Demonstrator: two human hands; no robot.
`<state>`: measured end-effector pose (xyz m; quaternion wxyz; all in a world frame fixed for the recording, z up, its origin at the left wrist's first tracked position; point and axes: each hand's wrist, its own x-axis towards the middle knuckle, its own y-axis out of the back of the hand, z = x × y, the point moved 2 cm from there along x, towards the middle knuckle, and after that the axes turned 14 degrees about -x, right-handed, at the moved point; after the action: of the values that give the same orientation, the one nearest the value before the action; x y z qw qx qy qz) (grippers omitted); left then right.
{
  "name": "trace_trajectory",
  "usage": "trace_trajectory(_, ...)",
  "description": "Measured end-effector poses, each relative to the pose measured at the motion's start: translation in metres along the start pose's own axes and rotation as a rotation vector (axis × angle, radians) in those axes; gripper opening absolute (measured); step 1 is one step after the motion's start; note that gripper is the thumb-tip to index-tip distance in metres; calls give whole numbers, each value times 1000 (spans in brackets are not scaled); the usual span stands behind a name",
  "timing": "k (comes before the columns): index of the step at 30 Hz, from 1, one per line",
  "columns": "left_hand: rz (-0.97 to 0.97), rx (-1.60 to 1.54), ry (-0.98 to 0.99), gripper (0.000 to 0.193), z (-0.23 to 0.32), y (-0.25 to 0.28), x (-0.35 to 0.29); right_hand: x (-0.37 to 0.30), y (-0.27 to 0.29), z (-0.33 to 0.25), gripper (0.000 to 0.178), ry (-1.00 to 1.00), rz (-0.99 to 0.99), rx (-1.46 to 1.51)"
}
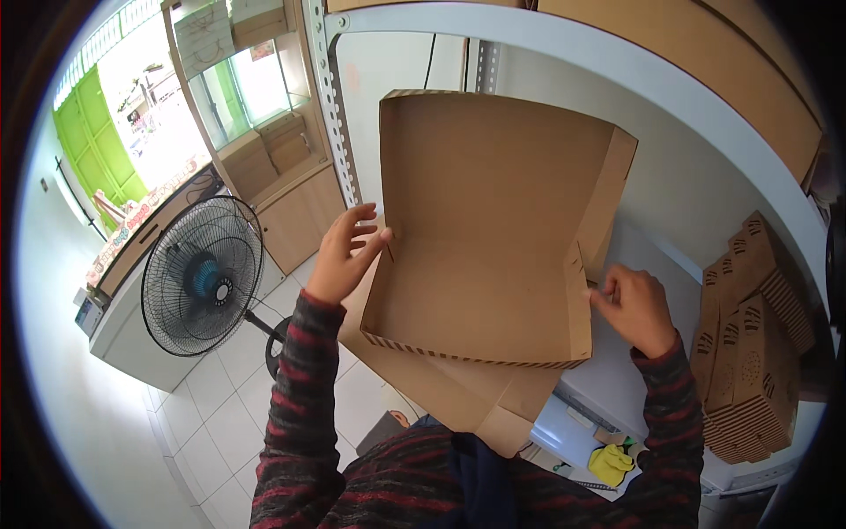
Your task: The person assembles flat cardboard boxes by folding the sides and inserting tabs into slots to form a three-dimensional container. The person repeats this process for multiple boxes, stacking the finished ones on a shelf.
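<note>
An open brown cardboard box point(476, 291) with striped outer edges sits in front of me, its hinged lid point(498, 167) raised at the back. Beside its left wall is my left hand point(344, 256), fingers spread and the thumb close to the corner where lid and tray meet. My right hand point(636, 307) is at the right wall, its thumb reaching to the cardboard and its fingers loosely bent; whether the thumb touches is hard to tell. Neither hand grips the box. Beneath the box lies flat brown cardboard point(458, 388), sticking out toward me.
Folded striped boxes point(749, 353) are stacked at the right. A standing fan point(204, 275) is at the left, near a wooden cabinet point(295, 207). A metal rack beam point(529, 31) arches overhead, with cardboard above it. A yellow cloth-like item point(610, 465) lies low at the right.
</note>
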<state>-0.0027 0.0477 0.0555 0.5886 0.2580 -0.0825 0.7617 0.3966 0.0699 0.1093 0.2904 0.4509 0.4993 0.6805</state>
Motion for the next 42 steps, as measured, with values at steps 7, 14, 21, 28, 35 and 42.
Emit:
trace_trajectory(7,-212,126,116,40,-6,-15,46,21,-40,16,48,-160,267,333)
trace_trajectory(14,-137,8,60,22,-21,-18,40,30,-72,27,36,-62,336,619)
trace_trajectory(21,-171,95,61,21,-5,-24,33,28,-87,36,25,-106,332,628)
trace_trajectory(28,-186,-85,118,24,-19,-22,33,31,-89,34,22,-271,210,1046)
trace_trajectory(35,-265,227,-299,19,-59,-5,27,19,-98,50,28,30,267,539)
trace_trajectory(42,-309,221,-37,38,-21,-5,14,20,-67,44,47,99,-22,401)
